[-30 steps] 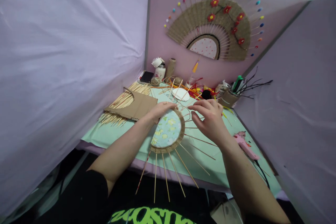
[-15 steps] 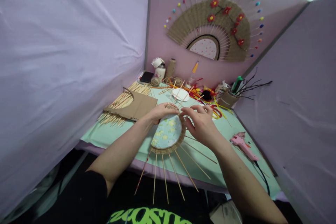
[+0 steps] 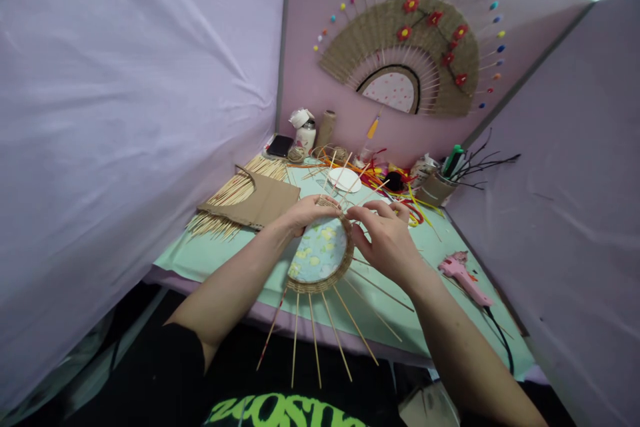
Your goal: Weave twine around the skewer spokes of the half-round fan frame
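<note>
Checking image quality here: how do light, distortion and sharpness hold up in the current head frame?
Head view: uneven light, palest at the top right, deep dark around the black shirt; head view: apparent wide-angle stretch, purple walls leaning outward; head view: fine detail is soft, so exactly what the right hand touches at the woven rim cannot be told.
</note>
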`<state>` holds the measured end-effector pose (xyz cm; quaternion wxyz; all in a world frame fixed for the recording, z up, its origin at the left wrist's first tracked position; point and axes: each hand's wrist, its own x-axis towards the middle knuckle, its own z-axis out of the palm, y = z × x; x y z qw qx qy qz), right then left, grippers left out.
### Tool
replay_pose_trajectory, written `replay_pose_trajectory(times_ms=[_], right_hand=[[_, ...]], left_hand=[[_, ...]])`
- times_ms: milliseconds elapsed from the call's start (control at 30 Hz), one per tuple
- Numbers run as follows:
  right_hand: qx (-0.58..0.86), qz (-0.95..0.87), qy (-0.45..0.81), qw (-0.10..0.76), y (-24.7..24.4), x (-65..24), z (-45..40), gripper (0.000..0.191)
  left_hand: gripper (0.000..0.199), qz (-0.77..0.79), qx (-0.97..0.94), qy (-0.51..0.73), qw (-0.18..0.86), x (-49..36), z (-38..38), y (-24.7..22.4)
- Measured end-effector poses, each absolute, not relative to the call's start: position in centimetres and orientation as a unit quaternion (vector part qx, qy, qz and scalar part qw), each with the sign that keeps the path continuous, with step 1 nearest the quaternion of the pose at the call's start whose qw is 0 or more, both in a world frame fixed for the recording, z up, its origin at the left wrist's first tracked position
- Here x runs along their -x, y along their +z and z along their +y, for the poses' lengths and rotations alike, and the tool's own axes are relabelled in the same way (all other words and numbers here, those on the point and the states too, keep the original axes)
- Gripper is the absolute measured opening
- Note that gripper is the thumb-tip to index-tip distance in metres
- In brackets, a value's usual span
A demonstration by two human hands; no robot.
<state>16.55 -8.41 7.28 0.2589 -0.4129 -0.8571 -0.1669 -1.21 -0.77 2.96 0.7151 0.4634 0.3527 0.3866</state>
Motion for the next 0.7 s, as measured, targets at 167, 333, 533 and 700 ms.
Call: replay_pose_trajectory(times_ms=[167,333,533,700], right_hand=[[0.414,-0.857,-0.165,0.258,7.02,-16.47,-8.25,0.018],[0.414,-0.858,-0.168,0.254,6.91,-16.45,-8.23,0.018],[0.418,-0.846,-0.182,0.277,7.05,-16.81,-8.31,0.015],[0.412,-0.856,-0.169,0.263,6.72,-16.57,-8.31,0.017]], left_hand=[[0.033,0.355,-0.457,0.385,0.719,1.16,-0.91,3.06],[0.035,0.362,-0.459,0.384,0.715,1.14,-1.07,3.22],[0.035,0.361,-0.465,0.386,0.710,1.10,-1.11,3.11],[0.035,0.369,-0.463,0.384,0.709,1.00,-1.19,3.11]])
